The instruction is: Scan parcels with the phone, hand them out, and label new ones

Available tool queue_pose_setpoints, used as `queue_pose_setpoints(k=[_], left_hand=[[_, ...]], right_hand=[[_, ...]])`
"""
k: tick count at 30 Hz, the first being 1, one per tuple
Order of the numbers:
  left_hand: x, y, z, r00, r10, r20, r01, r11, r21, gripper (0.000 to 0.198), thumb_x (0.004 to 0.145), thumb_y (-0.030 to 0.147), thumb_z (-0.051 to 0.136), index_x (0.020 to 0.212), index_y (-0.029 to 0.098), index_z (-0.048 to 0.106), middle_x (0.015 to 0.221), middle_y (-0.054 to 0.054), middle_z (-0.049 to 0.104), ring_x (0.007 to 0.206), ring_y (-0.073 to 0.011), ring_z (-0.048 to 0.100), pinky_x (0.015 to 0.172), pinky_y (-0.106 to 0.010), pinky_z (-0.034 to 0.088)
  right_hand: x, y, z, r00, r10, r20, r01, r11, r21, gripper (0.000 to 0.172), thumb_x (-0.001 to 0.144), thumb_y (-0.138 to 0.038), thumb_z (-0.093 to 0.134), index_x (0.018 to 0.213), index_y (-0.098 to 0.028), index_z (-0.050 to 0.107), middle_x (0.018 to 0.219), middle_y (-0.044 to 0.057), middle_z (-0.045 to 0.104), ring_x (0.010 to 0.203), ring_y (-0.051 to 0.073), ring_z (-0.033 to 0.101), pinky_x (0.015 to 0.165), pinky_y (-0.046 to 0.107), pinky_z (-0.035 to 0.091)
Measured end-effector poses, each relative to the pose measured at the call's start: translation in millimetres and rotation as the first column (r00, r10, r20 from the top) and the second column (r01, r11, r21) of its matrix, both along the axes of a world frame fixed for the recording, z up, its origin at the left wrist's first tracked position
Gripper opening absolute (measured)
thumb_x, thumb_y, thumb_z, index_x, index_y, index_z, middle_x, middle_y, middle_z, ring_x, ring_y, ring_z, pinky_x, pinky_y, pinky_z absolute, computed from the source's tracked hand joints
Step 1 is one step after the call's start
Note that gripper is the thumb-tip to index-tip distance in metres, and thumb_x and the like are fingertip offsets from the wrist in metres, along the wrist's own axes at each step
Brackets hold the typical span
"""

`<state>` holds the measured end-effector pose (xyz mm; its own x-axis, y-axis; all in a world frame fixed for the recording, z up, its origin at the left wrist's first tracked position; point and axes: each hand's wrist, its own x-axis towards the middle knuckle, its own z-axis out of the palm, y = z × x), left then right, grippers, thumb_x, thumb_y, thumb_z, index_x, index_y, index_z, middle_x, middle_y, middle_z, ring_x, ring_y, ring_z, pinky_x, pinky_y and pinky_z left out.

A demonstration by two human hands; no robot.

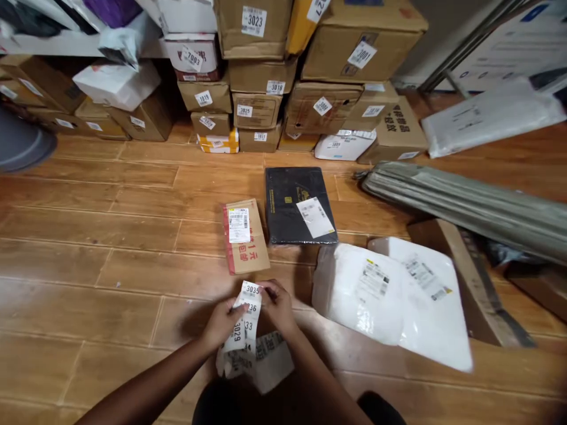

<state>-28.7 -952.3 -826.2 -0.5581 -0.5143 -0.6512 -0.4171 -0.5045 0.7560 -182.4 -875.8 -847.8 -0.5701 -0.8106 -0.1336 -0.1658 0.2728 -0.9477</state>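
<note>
We see bare wooden plank floor open to our left, while stacked brown cardboard boxes wall off the far edge and parcels crowd the right. Our left hand and right hand meet low in the middle, both pinching a white paper strip of numbered stickers, fingers closed on its edges, the left lower down, the right near the top. The strip reads 3035, 3036 and 3029; a white crumpled bag lies beneath it. Just beyond lie a small brown carton with red print and a barcode label and a flat black parcel. Two white plastic mailers sit right. Box tags read 3023, 3018, 3025, 1019.
</note>
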Motion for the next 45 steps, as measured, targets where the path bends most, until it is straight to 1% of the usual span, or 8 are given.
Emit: queue_pose_setpoints(k=[3, 7, 12, 18, 26, 33, 37, 45], left_hand=[[8.2, 4.7, -15.1, 1.0, 0.005, 0.001, -0.005, 1.0, 0.015, 0.047, 0.07, 0.056, 0.069, 0.085, 0.011, 0.069, 0.072, -0.006, 0.069, 0.059, -0.0146, 0.057, 0.057, -0.025, 0.041], [26.2, 18.5, -27.6, 0.986, -0.163, -0.041, 0.165, 0.985, 0.047, 0.045, 0.075, 0.057, 0.066, 0.083, 0.013, 0.07, 0.075, -0.007, 0.072, 0.064, -0.0176, 0.062, 0.06, -0.026, 0.044], [44.6, 6.7, -30.2, 0.913, -0.407, -0.013, 0.395, 0.894, -0.212, 0.035, 0.084, 0.05, 0.059, 0.085, 0.02, 0.076, 0.082, -0.005, 0.075, 0.072, -0.0211, 0.066, 0.063, -0.025, 0.045], [39.6, -22.8, -24.6, 0.88, -0.466, 0.089, 0.454, 0.771, -0.446, 0.032, 0.089, 0.047, 0.055, 0.084, 0.022, 0.075, 0.08, -0.004, 0.075, 0.069, -0.0192, 0.065, 0.064, -0.024, 0.041], [35.1, -48.5, -19.5, 0.739, -0.509, 0.442, 0.64, 0.324, -0.697, 0.036, 0.096, 0.044, 0.045, 0.103, 0.022, 0.072, 0.111, -0.007, 0.07, 0.088, -0.0202, 0.066, 0.075, -0.027, 0.044], [4.5, -78.6, -10.6, 0.561, -0.448, 0.696, 0.789, 0.036, -0.613, 0.033, 0.095, 0.038, 0.047, 0.089, 0.021, 0.075, 0.161, 0.0, 0.025, 0.087, -0.0177, 0.068, 0.075, -0.031, 0.053], [-9.8, -84.1, -15.1, 0.475, -0.422, 0.772, 0.848, -0.015, -0.53, 0.027, 0.093, 0.024, 0.05, 0.106, 0.02, 0.073, 0.161, -0.004, 0.024, 0.105, -0.024, 0.064, 0.084, -0.034, 0.054], [-4.7, -76.7, -34.7, 0.51, -0.346, 0.787, 0.831, -0.039, -0.556, 0.03, 0.092, 0.017, 0.047, 0.107, 0.022, 0.072, 0.157, -0.004, 0.035, 0.103, -0.0226, 0.064, 0.085, -0.034, 0.053]], right_hand=[[-2.6, -5.0, -5.3, 0.997, -0.039, -0.071, 0.038, 0.999, -0.017, 0.021, 0.09, -0.033, 0.054, 0.091, -0.022, 0.072, 0.085, 0.008, 0.068, 0.081, 0.023, 0.064, 0.072, 0.035, 0.052], [-15.8, -8.7, 2.0, 0.989, -0.049, -0.138, 0.05, 0.999, -0.002, 0.021, 0.09, -0.032, 0.053, 0.094, -0.022, 0.071, 0.09, 0.009, 0.069, 0.084, 0.024, 0.064, 0.075, 0.036, 0.052], [-28.3, -17.4, 6.8, 0.98, 0.062, -0.189, -0.061, 0.998, 0.011, 0.02, 0.089, -0.032, 0.056, 0.094, -0.023, 0.073, 0.087, 0.007, 0.067, 0.075, 0.021, 0.063, 0.063, 0.031, 0.049], [-29.9, -24.7, 2.9, 0.97, 0.105, -0.218, -0.102, 0.994, 0.025, 0.022, 0.09, -0.029, 0.054, 0.1, -0.022, 0.072, 0.09, 0.007, 0.066, 0.079, 0.021, 0.062, 0.07, 0.031, 0.05], [-28.7, -27.0, -2.4, 0.977, 0.101, -0.189, -0.103, 0.995, 0.0, 0.021, 0.089, -0.028, 0.055, 0.096, -0.021, 0.073, 0.088, 0.006, 0.067, 0.078, 0.021, 0.062, 0.074, 0.032, 0.051], [-27.7, -12.4, -21.5, 0.99, -0.002, -0.143, 0.001, 1.0, -0.004, 0.018, 0.088, -0.03, 0.059, 0.095, -0.021, 0.072, 0.088, 0.006, 0.067, 0.075, 0.019, 0.062, 0.067, 0.03, 0.049], [-24.8, -0.2, -36.0, 0.985, -0.107, -0.136, 0.108, 0.994, 0.005, 0.019, 0.085, -0.035, 0.063, 0.093, -0.02, 0.071, 0.081, 0.004, 0.064, 0.066, 0.017, 0.058, 0.061, 0.029, 0.048], [-20.2, 7.9, -45.2, 0.979, -0.165, -0.123, 0.165, 0.986, -0.01, 0.019, 0.084, -0.037, 0.064, 0.085, -0.019, 0.071, 0.076, 0.003, 0.063, 0.06, 0.016, 0.056, 0.056, 0.028, 0.046]])
